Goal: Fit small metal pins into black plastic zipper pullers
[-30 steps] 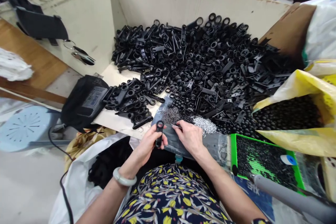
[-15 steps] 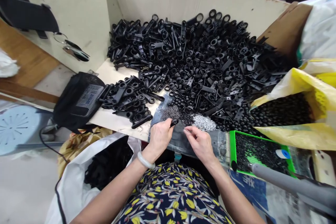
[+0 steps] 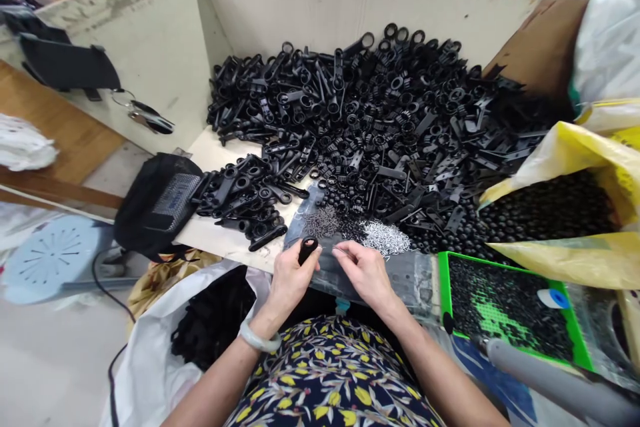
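Observation:
My left hand is closed around a black plastic part with a ringed end, held upright at the front edge of the bench. Just to its right, my right hand is pinched, thumb against forefinger; a tiny thing seems to be at the fingertips, too small to name. Both hands are over a dark mat, a short gap apart. Beyond them lie a heap of small grey metal pieces and a heap of shiny silver pins.
A large pile of black plastic parts fills the walled bench. At right are a green tray of small black pieces, a grey tool-like cylinder and a yellow bag of black beads. A black pouch sits left, above a white sack.
My left hand has moved slightly left and down, and the black part in it now points upward with its ring showing. My right hand has shifted a little left, still pinched. The view has shifted slightly.

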Demonstrator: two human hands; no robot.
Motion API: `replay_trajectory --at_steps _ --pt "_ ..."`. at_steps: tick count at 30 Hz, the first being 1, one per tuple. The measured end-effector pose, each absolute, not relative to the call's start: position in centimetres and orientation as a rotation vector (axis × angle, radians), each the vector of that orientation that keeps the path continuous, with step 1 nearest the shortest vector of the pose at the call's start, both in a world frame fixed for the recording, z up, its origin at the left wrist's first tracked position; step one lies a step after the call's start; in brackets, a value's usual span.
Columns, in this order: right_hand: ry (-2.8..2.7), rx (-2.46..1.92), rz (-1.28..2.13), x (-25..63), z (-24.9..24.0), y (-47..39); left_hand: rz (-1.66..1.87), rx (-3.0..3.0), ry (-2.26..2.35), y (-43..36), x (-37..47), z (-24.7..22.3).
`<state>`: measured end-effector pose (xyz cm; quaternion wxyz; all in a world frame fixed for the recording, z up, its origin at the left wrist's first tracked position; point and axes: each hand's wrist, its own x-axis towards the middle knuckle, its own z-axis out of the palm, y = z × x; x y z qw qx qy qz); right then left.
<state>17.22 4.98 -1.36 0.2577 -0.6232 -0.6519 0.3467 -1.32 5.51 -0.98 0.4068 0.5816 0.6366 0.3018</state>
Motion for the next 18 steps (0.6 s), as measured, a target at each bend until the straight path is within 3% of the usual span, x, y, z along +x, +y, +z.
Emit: replay_trajectory --at_steps 12,18 --pt "-1.442 -1.409 1.288 16.7 -1.3 5.1 0.789 1.056 1.37 4.7 -1.1 -0.7" --pt "-1.449 -1.447 1.325 16.9 -1.0 2.8 0.705 1.162 1.251 3.4 -2.0 -0.5"
